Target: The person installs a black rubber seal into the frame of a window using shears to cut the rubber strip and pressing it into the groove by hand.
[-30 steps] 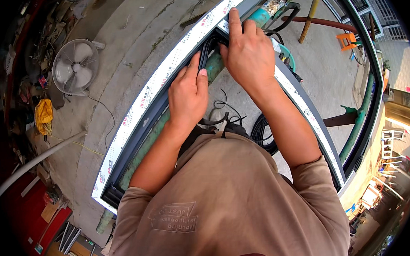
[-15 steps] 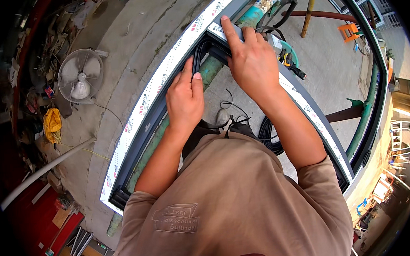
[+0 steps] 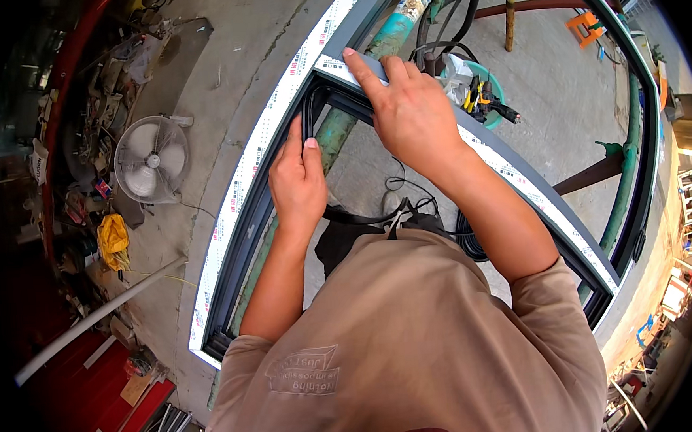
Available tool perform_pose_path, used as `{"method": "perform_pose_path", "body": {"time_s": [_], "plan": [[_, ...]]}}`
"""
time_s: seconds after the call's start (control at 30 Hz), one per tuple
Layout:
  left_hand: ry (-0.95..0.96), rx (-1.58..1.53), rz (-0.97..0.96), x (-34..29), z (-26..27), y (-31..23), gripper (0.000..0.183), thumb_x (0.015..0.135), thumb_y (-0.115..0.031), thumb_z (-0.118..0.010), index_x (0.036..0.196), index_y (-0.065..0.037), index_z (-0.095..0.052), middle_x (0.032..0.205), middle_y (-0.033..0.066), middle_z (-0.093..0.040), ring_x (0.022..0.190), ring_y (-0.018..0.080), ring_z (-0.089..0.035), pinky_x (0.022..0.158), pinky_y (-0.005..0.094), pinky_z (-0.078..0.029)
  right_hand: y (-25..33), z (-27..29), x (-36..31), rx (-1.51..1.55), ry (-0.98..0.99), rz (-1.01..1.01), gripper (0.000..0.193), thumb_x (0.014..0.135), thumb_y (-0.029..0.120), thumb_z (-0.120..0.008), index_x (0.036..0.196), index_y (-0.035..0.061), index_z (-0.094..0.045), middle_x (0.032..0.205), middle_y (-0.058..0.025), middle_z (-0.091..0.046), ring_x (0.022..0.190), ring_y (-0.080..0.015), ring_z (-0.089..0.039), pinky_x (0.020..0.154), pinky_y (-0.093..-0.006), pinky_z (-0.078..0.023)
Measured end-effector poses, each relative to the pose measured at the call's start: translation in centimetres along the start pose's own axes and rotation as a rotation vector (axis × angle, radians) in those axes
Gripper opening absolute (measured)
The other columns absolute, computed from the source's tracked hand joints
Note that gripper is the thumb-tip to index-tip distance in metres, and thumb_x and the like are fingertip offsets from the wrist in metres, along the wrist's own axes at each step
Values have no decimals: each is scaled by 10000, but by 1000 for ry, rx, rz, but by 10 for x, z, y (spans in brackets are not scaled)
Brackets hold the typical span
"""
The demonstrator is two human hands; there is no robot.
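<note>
A large dark grey window frame point(image 3: 243, 192) with white printed protective film lies in front of me on green pipes. At its inside corner runs a black rubber seal strip point(image 3: 309, 111). My left hand point(image 3: 299, 181) pinches the strip along the left inner side, thumb and fingers nearly upright just below the corner. Over the crossbar lies my right hand point(image 3: 412, 109). Its index finger stretches along the filmed joint, the other fingers curl over the bar, and its thumb is hidden. The black strip hangs in a loop near my waist.
Under the frame are green support pipes point(image 3: 339, 129) and a coil of black strip point(image 3: 468, 240). A teal basin point(image 3: 496, 88) holds tools beyond the crossbar. A standing fan point(image 3: 152, 159), an orange stool point(image 3: 585, 30) and a pale pole point(image 3: 99, 318) stand around.
The whole view has shifted, so the frame and both hands appear a little further left and lower. Both hands keep nearly the same places at the frame corner.
</note>
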State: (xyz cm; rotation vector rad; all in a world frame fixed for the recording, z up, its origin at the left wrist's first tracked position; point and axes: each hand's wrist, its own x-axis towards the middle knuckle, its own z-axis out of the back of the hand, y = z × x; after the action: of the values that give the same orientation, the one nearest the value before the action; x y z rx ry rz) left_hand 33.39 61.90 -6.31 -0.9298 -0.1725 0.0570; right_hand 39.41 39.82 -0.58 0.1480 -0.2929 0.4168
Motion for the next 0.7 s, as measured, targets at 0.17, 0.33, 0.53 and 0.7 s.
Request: {"method": "perform_pose_path", "body": {"time_s": [0.17, 0.33, 0.53, 0.7], "plan": [[9, 25, -12, -1, -1, 1, 493, 1181, -193, -594, 1616, 38, -609, 893, 90, -731, 778, 129, -622, 747, 319, -538, -7, 9, -18, 9, -20, 3, 772, 951, 86, -667, 1711, 121, -532, 1120, -156, -661, 1020, -333, -682, 860, -430, -568], [45, -94, 153, 2, -1, 5, 515, 1191, -217, -588, 1647, 22, -576, 860, 57, -665, 711, 133, -557, 666, 339, -481, -2, 5, -21, -26, -61, -49, 707, 979, 145, -646, 1682, 114, -569, 1075, -142, -654, 991, -309, -681, 867, -413, -556], [2, -180, 172, 7, 0, 24, 568, 1225, -291, -577, 1733, -48, -506, 901, -10, -594, 610, 60, -431, 527, 289, -353, -23, 6, -43, 304, -146, -8, 617, 923, 267, -820, 1498, 69, -711, 1400, -210, -665, 1270, -358, -647, 1025, -467, -515], [25, -195, 112, 14, -5, 40, 573, 1219, -303, -590, 1735, -65, -512, 918, -18, -595, 603, 53, -421, 514, 281, -343, -96, 96, -139, 296, -414, -246, 552, 842, 260, -941, 1317, 50, -754, 1443, -184, -678, 1380, -402, -617, 1155, -535, -510]]}}
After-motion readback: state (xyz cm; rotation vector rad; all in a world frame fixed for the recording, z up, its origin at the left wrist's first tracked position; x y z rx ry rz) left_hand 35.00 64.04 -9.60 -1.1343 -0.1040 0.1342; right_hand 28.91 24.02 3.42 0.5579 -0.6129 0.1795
